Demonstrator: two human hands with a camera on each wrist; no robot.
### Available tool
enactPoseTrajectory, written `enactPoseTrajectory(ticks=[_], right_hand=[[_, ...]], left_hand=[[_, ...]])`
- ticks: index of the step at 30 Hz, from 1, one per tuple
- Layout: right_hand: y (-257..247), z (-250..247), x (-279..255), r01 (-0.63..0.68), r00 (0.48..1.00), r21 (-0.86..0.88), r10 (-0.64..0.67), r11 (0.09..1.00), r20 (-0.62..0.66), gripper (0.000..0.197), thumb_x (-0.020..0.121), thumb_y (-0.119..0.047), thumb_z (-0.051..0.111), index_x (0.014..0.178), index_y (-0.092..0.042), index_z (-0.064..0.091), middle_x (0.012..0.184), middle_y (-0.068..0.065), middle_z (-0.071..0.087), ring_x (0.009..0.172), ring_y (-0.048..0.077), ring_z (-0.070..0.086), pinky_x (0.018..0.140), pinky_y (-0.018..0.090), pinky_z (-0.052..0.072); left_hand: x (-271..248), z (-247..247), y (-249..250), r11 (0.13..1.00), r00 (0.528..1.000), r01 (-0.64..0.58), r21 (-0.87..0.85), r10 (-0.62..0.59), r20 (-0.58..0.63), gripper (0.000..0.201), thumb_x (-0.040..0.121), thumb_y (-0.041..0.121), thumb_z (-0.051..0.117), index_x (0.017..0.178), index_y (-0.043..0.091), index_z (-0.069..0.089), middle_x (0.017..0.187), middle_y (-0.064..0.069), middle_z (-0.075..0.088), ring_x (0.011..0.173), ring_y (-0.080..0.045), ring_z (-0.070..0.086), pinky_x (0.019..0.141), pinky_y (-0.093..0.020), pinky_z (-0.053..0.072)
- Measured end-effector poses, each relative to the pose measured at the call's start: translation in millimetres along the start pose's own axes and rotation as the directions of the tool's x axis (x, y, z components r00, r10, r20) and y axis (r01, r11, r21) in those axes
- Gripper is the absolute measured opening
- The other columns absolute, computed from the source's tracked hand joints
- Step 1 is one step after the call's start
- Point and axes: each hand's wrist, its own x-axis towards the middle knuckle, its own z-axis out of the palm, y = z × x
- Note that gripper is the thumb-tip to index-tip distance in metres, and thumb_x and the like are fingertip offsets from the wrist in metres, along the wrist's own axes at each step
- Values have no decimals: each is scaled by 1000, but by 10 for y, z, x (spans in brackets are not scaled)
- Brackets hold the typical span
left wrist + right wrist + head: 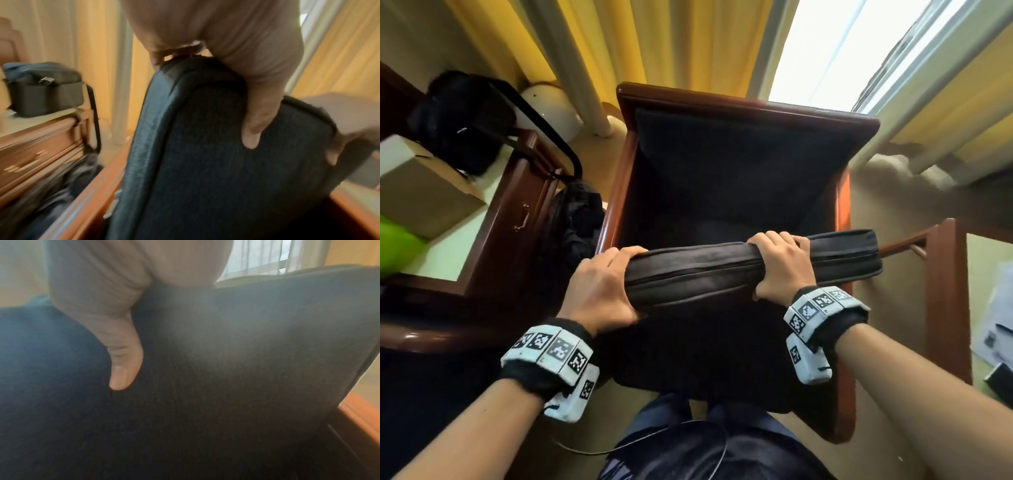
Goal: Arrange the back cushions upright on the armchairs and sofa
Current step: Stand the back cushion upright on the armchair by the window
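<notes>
A dark back cushion [722, 270] stands on edge over the seat of a wooden-framed armchair [739, 109], its zipped top edge facing me. My left hand [602, 287] grips the cushion's left end, fingers curled over the top and thumb on the near face [257, 123]. My right hand [780, 263] grips the top edge right of the middle, thumb pressed on the near face [123, 369]. The cushion [205, 162] fills both wrist views [226, 369]. The chair's dark backrest [739, 154] lies beyond the cushion, apart from it.
A wooden desk [510, 212] with a black bag [462, 116] stands to the left of the chair. Dark clothing [578, 219] sits between them. Yellow curtains [654, 44] and a window [842, 44] lie behind. A wooden side table [948, 291] with papers is on the right.
</notes>
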Motion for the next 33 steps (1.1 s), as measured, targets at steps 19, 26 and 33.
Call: enactPoseTrajectory(ticks=[19, 26, 33], right_hand=[[135, -214, -266, -84, 990, 480, 128, 873, -61, 102, 45, -29, 94, 133, -17, 45, 123, 2, 56, 113, 25, 54, 96, 38, 46], [329, -374, -164, -147, 989, 490, 132, 859, 66, 105, 44, -28, 95, 133, -28, 39, 124, -5, 57, 114, 17, 55, 96, 33, 45], [195, -875, -417, -44, 999, 446, 30, 894, 39, 113, 51, -49, 91, 144, -22, 35, 142, -4, 47, 129, 12, 46, 110, 30, 37]], left_hand=[[651, -647, 1558, 893, 892, -444, 76, 448, -54, 87, 53, 48, 72, 132, 13, 57, 112, -3, 61, 106, -25, 54, 93, -40, 44], [770, -664, 721, 929, 948, -319, -186, 317, -44, 120, 46, 77, 76, 147, 28, 35, 138, 9, 46, 128, -13, 39, 111, -32, 29], [582, -453, 400, 975, 989, -98, -198, 73, -131, 122, 30, 79, 72, 140, 41, 38, 130, 17, 44, 127, -17, 41, 110, -39, 25]])
